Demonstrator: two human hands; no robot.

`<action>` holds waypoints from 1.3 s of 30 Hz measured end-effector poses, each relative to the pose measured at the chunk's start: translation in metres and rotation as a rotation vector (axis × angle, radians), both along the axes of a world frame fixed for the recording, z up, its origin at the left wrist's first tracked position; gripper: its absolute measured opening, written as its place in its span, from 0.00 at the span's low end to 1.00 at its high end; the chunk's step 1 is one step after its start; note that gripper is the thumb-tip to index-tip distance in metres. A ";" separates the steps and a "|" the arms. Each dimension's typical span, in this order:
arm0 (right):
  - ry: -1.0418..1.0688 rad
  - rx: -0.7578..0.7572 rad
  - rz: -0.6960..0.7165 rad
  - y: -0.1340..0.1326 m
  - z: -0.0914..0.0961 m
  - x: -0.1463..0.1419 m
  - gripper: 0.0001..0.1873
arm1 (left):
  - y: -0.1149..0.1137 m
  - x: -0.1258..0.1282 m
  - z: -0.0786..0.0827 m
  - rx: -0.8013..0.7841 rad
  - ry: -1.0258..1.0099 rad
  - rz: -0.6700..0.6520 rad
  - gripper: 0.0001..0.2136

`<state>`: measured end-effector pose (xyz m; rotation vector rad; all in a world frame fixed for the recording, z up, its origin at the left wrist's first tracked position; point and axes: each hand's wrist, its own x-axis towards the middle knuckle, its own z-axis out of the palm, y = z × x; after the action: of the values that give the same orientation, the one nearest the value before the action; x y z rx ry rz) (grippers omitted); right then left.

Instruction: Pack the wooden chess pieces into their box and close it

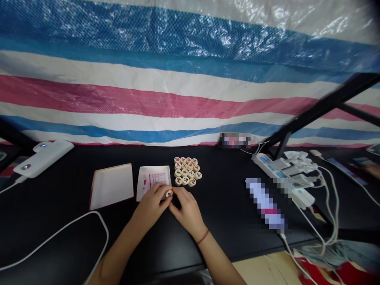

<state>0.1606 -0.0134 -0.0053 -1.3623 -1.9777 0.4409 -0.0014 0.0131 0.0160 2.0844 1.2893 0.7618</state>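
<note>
On the black table my left hand and my right hand meet, fingers curled together. My left hand pinches a round wooden chess piece at its fingertips, and more pieces seem hidden under both hands. Just beyond lies a cluster of several round wooden chess pieces with red and black characters, laid flat in rows. Touching my left fingers is an open white box with a folded printed sheet inside. Its white lid lies to the left.
A white power bank with a cable sits at far left. A white cable loops across the near left. A power strip with plugs and cords lies at right, under a black slanted stand. A striped tarp hangs behind.
</note>
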 end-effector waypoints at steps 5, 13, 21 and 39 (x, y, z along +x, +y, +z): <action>0.211 0.003 0.005 -0.002 0.002 -0.001 0.15 | -0.002 0.002 0.003 0.058 -0.098 0.019 0.08; 0.253 0.163 -0.184 -0.003 0.007 0.014 0.16 | -0.001 0.001 0.010 0.157 -0.163 0.059 0.07; 0.027 0.072 -0.647 0.003 -0.015 0.063 0.16 | 0.001 0.001 0.004 0.196 -0.191 0.100 0.08; 0.351 -0.177 -0.160 -0.019 0.042 -0.002 0.06 | -0.013 0.007 -0.002 0.236 -0.133 -0.013 0.11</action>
<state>0.1591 -0.0325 0.0363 -1.4268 -1.5623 0.7387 0.0055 0.0004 0.0142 2.1788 1.1598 1.0726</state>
